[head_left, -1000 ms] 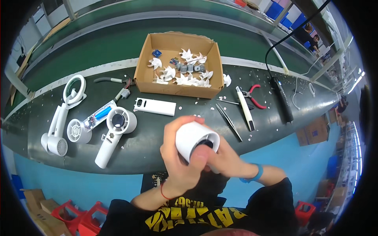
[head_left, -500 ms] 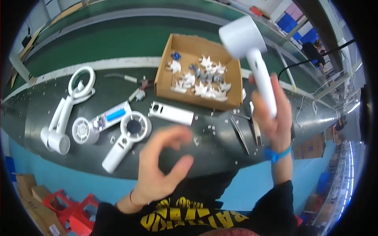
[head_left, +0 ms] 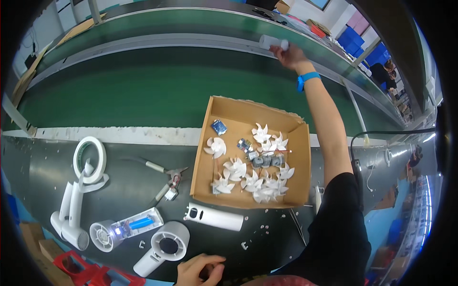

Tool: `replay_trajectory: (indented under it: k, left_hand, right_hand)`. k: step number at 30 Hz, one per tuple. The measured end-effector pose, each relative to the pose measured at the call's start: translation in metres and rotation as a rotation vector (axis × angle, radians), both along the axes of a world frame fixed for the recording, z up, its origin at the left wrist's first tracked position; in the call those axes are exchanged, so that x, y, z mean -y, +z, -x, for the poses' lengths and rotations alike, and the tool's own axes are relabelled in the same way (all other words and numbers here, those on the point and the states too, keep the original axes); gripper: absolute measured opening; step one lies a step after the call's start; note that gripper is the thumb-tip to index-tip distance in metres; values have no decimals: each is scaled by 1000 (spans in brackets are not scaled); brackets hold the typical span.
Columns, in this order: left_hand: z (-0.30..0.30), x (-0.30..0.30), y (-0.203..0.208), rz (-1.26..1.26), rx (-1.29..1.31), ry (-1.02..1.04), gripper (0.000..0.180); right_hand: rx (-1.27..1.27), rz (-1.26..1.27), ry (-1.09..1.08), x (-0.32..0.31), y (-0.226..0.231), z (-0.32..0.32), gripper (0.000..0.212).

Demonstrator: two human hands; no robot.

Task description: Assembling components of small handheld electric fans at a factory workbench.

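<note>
My right hand (head_left: 292,56) is stretched far forward over the green belt, closed around a white handheld fan (head_left: 270,42) near the belt's far rail. My fingers and the angle hide part of its handle. My left hand (head_left: 200,270) is low at the near edge, empty, with bent fingers and the thumb a little apart. Just left of it lies a handheld fan (head_left: 169,242) with a round head. Beside that is an opened fan (head_left: 138,225) showing a blue battery and a lit spot. A white handle cover (head_left: 214,217) lies between my left hand and the box.
An open cardboard box (head_left: 202,176) holds white fan blades, grey motors and small blue boards. Pliers (head_left: 175,176), a tape roll (head_left: 76,159), folded white fans (head_left: 71,209) and tweezers (head_left: 298,226) lie around it. A black cable (head_left: 391,132) hangs at right.
My right hand has carried the white fan forward and away, from above the table to the belt's far side. My left hand sits lower in view, its fingers more curled. The view has tilted up.
</note>
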State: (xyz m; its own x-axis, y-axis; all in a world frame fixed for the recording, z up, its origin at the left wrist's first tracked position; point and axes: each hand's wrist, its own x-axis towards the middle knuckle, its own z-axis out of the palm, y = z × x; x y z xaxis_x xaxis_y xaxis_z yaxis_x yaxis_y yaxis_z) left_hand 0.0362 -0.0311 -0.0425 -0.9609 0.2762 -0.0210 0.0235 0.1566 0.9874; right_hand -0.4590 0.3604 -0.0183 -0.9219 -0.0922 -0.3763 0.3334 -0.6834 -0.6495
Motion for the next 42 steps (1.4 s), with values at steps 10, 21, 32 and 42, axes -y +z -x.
replay_trajectory:
  k: [10,21,32,42]
  left_hand:
    - [-3,3,-9,-34,-22,56,16]
    - [-15,77,30,606,-641,380,34]
    - [-46,91,-1,377,-219,326,35]
    - [-85,97,-3,-598,71,474,38]
  right_hand:
    - [-333,-997,-137,3,20,15,51]
    - [-866,-1731,201,111,82,-416,33]
    - [-1170,-1680,740,233,42,-486,24]
    - [-1670,-1679,619,338,-26,-413,16]
